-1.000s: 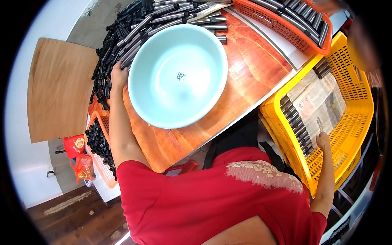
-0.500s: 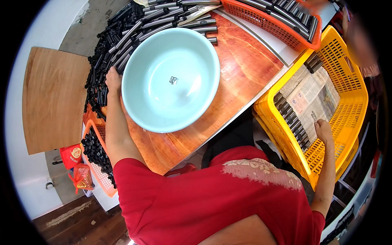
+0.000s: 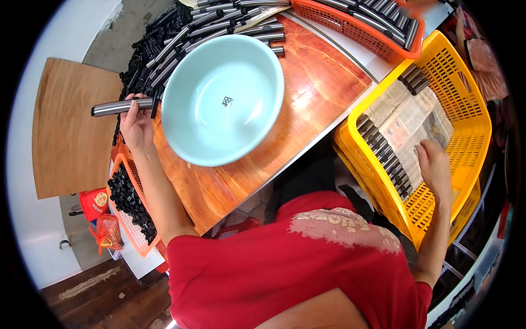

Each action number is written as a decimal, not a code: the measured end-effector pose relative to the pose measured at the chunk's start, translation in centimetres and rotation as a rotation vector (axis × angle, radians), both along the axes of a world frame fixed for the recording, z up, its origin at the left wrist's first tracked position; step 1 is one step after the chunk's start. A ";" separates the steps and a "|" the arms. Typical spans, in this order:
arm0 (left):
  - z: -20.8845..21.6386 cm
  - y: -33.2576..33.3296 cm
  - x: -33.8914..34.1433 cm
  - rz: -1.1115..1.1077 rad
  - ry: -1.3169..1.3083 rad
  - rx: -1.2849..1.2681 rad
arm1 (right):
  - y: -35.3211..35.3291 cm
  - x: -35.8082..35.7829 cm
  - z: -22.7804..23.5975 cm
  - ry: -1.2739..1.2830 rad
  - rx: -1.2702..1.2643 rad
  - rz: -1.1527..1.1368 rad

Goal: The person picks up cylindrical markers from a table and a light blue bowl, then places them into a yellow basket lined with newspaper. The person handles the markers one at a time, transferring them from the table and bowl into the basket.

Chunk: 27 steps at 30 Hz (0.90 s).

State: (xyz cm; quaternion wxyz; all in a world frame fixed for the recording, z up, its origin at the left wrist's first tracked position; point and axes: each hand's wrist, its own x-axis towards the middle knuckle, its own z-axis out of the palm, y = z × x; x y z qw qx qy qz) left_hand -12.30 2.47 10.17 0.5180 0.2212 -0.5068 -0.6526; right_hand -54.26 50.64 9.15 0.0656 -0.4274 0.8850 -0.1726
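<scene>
My left hand (image 3: 136, 123) holds a grey metal tube (image 3: 120, 107) level, just left of a pale blue bowl (image 3: 222, 98) on the orange-brown table (image 3: 323, 82). Behind it lies a heap of black caps and metal tubes (image 3: 164, 41). My right hand (image 3: 435, 164) rests flat, fingers apart, on newspaper (image 3: 416, 118) lining a yellow basket (image 3: 471, 104). A row of capped tubes (image 3: 383, 156) lies along the basket's near-left wall, just left of that hand.
An orange basket (image 3: 367, 24) of long tubes stands at the back. Another orange basket (image 3: 129, 203) with black caps sits low at my left, beside a wooden board (image 3: 68, 131). Red packets (image 3: 98, 216) lie lower left. Another person's hand shows at the top right.
My left hand has lifted one metal tube out of the heap and drawn it left. My right hand has slid forward over the newspaper in the yellow basket.
</scene>
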 end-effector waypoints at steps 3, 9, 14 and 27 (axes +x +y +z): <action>2.1 8.6 -4.7 -0.226 0.105 -0.086 | -2.9 2.9 1.8 0.038 -0.287 0.140; -0.7 22.1 -14.7 -0.741 0.347 0.205 | -6.5 8.6 4.6 -0.036 -0.486 0.470; -2.0 29.7 -19.8 -0.948 0.392 0.465 | -6.3 10.6 3.0 -0.072 -0.653 0.390; -3.9 29.4 -18.7 -1.308 -0.257 0.434 | 3.4 8.9 1.8 0.371 -0.630 0.527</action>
